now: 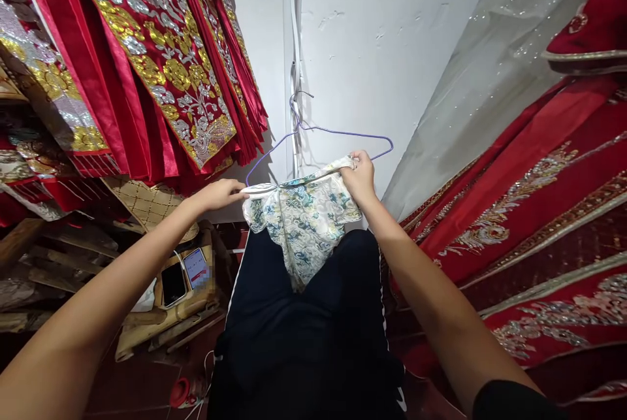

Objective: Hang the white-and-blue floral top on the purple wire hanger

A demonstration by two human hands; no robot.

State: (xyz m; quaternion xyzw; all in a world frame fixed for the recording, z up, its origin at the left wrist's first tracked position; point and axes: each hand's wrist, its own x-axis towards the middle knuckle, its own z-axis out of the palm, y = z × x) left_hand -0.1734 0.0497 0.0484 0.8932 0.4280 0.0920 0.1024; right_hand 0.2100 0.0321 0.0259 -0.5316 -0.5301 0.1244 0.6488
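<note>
A small cream garment with a blue and green floral print [304, 221] hangs in front of me over a purple wire hanger [337, 134]. My left hand [220, 194] pinches the garment's white-trimmed left shoulder edge, fingers closed. At the right shoulder, my right hand [360, 175] grips the fabric where it meets the hanger's wire. The hanger's hook points up toward the white wall [372, 34]. The garment's lower part drapes over my black trousers [304, 322].
Red robes with gold and silver embroidery [161, 54] hang at the upper left. More red embroidered cloth [529, 211] and a silvery sheet [490, 61] fill the right. Two phones [186, 273] lie on a wooden stand at lower left, near wooden planks.
</note>
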